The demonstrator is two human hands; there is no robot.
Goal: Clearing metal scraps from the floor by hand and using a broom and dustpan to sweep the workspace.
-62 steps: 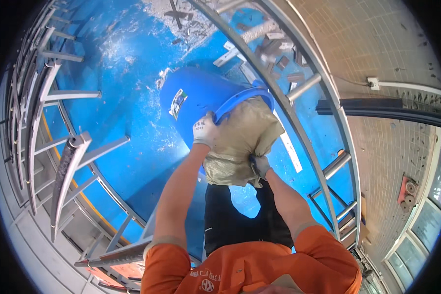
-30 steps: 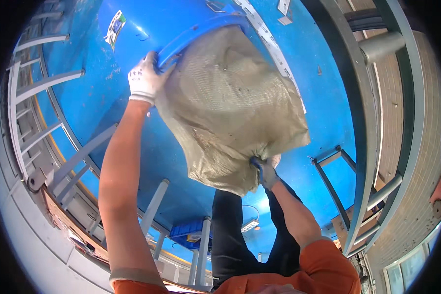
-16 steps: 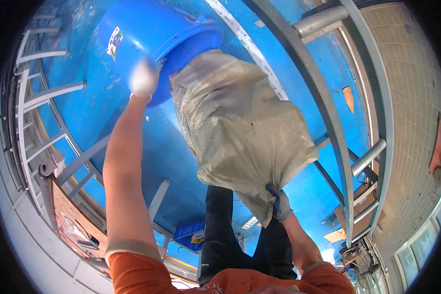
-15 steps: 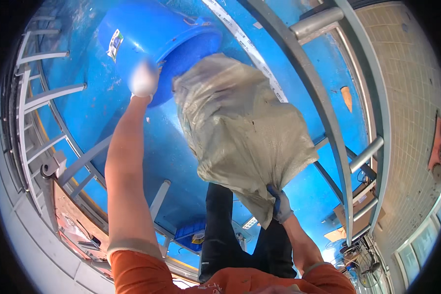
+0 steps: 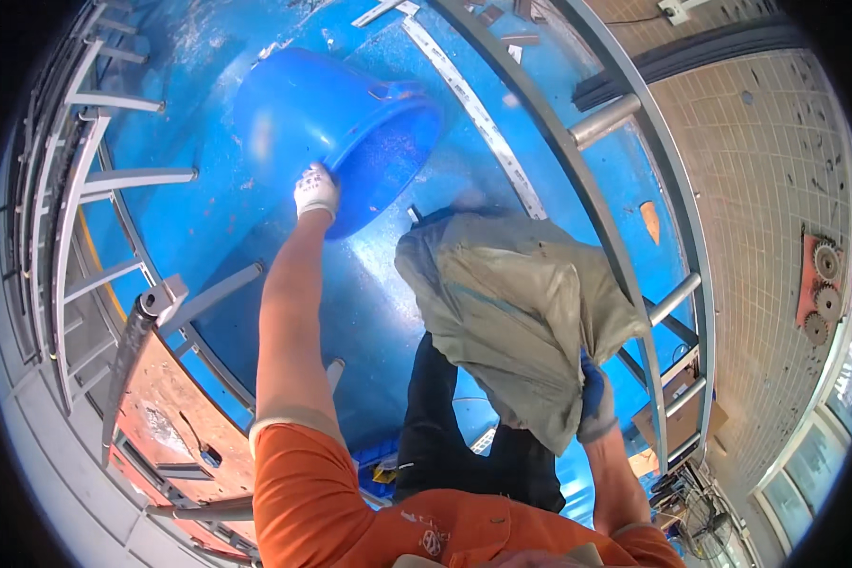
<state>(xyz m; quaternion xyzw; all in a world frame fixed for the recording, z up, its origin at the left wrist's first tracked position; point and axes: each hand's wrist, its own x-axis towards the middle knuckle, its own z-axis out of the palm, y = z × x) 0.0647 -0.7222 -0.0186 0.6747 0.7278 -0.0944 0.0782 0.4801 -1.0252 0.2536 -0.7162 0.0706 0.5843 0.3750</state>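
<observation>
While I watch from far off through the head camera, the left hand [image 5: 315, 192], in a white glove, sits toward ten o'clock with its fingers curled at the rim of a blue plastic barrel [image 5: 293, 114]. I cannot tell whether it grips that rim or only presses on it. The barrel lies on its side on the blue floor [image 5: 208, 237] around eleven o'clock, its mouth turned toward four.

Over at four o'clock I see the right hand [image 5: 596, 405], in a grey-and-blue glove, closed tightly around the gathered edge of an olive-grey woven sack [image 5: 511, 308]. The sack hangs creased and slack just right of centre, toward four — outside the barrel and apart from its mouth. Part of it overlaps a grey metal ladder-like frame [image 5: 688, 248] sweeping from twelve o'clock round to four; I cannot tell if they touch.

Toward half past twelve I make out a long pale strip [image 5: 473, 112] on the floor. At three, toothed discs [image 5: 826, 301] are mounted on the tiled wall [image 5: 757, 189] — one above another.
</observation>
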